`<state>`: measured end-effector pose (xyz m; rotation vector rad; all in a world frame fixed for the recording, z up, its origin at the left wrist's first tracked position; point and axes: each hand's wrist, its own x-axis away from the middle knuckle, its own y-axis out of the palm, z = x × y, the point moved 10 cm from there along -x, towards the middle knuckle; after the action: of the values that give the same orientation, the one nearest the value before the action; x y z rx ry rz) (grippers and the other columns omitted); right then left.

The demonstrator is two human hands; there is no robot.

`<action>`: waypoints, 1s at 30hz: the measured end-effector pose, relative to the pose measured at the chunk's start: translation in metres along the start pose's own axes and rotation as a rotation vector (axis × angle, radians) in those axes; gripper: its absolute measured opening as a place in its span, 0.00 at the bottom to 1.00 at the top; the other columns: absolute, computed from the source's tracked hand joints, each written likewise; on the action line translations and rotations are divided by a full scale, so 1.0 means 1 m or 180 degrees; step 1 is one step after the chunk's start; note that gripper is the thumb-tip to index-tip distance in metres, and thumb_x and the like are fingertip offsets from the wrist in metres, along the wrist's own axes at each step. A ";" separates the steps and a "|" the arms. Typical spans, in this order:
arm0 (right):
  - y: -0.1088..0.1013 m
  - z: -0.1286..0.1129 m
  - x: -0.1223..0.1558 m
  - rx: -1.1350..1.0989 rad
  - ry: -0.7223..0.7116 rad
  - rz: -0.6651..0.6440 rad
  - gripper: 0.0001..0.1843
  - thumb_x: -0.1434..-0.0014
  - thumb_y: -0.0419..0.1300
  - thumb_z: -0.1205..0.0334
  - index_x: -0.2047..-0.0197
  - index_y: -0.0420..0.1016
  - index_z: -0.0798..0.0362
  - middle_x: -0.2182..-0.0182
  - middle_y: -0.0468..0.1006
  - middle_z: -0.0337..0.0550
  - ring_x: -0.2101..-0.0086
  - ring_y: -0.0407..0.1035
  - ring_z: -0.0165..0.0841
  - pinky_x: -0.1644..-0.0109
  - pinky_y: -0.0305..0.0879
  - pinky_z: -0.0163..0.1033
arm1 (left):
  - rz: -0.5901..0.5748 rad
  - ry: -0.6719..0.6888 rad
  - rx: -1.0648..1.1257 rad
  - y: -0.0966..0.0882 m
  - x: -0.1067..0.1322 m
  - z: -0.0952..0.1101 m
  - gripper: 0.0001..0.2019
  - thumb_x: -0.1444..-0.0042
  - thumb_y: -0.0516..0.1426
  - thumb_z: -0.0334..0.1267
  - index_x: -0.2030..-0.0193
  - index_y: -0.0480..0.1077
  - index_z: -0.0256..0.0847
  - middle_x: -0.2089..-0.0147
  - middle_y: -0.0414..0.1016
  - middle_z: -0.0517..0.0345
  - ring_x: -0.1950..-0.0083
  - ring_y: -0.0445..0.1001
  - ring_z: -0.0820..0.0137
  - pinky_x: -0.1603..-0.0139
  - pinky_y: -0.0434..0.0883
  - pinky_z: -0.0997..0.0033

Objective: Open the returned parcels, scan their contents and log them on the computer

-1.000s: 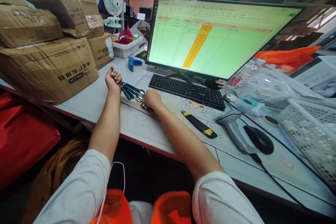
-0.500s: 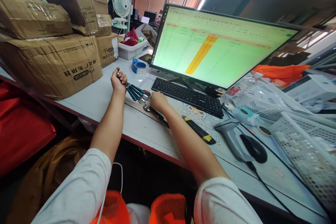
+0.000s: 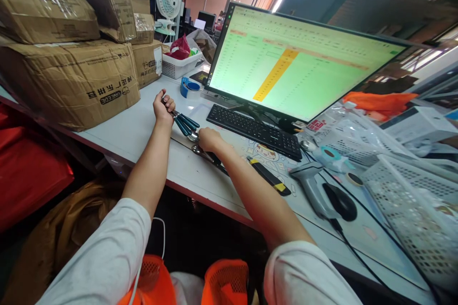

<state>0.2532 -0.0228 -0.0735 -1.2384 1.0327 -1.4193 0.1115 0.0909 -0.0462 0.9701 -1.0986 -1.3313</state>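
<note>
My left hand (image 3: pixel 164 106) is closed around the metal ends of a bunch of spoons. Their dark teal handles (image 3: pixel 183 124) fan out toward my right hand. My right hand (image 3: pixel 209 139) is curled closed at the tips of this bunch, its fingertips turned away, so what it grips is hidden. Beside its fingers shows a shiny spoon bowl (image 3: pixel 193 137). Just below, another spoon (image 3: pixel 197 149) lies on the desk, its dark handle running under my right wrist.
A black keyboard (image 3: pixel 254 132) and a monitor (image 3: pixel 300 64) stand behind my hands. To the right lie a black-and-yellow box cutter (image 3: pixel 269 176), a scanner (image 3: pixel 315 190) and a mouse (image 3: pixel 339 201). Cardboard boxes (image 3: pixel 78 83) are stacked left; blue tape (image 3: pixel 190 86) sits beyond.
My right hand has moved slightly left, closer to the bunch, and covers a spoon bowl that showed before. My left hand keeps its hold. The camera view has shifted slightly.
</note>
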 end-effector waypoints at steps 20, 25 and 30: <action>0.026 0.021 0.091 -0.0133 0.0270 0.0273 0.16 0.26 0.44 0.61 0.42 0.64 0.56 0.55 0.82 0.58 0.57 0.78 0.47 0.57 0.63 0.43 | -0.0880 -0.0730 -0.0441 0.025 0.017 -0.038 0.21 0.29 0.50 0.54 0.65 0.67 0.40 0.77 0.56 0.63 0.81 0.56 0.76 0.86 0.52 0.79; 0.037 0.020 0.100 -0.0021 0.0304 0.0220 0.19 0.25 0.47 0.50 0.43 0.65 0.55 0.53 0.82 0.60 0.53 0.78 0.50 0.55 0.64 0.44 | -0.0921 -0.0688 -0.0725 0.024 0.015 -0.047 0.09 0.47 0.52 0.21 0.64 0.66 0.39 0.75 0.61 0.63 0.77 0.65 0.75 0.76 0.64 0.77; 0.037 0.031 0.100 0.0017 0.0266 0.0126 0.16 0.27 0.50 0.54 0.48 0.73 0.54 0.54 0.82 0.59 0.53 0.77 0.49 0.57 0.63 0.43 | -0.0906 -0.0585 -0.0988 0.020 0.010 -0.052 0.18 0.56 0.50 0.17 0.60 0.69 0.36 0.65 0.76 0.55 0.62 0.80 0.68 0.53 0.77 0.66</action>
<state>0.2854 -0.1284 -0.0872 -1.1570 1.1036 -1.4525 0.1661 0.0779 -0.0384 0.8034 -0.8736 -1.7928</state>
